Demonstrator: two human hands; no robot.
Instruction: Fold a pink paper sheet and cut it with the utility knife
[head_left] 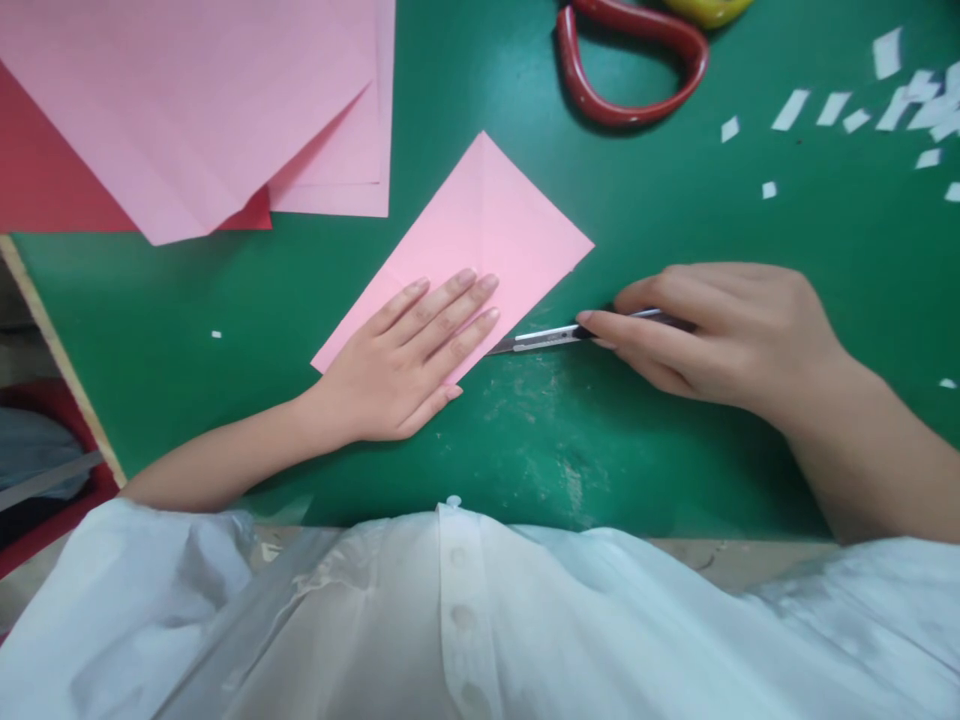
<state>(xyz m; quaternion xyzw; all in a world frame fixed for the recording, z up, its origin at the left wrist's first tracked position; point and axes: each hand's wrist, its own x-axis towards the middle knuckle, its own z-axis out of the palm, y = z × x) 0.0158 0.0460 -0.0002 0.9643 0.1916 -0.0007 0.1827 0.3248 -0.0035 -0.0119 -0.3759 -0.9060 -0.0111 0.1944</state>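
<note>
A folded pink paper (487, 215) lies tilted on the green mat (660, 230). My left hand (409, 360) presses flat on its near corner, fingers together and stretched out. My right hand (720, 335) grips a slim metal craft knife (551, 337), held low and nearly flat. The blade tip touches the paper's lower right edge, just beside my left fingertips. The knife's handle is hidden inside my right hand.
A stack of pink sheets (195, 100) over a red sheet (45, 190) lies at the far left. Red-handled scissors (637, 60) lie at the top, with several white paper scraps (900, 100) at the far right. The mat's left edge (60, 350) drops off.
</note>
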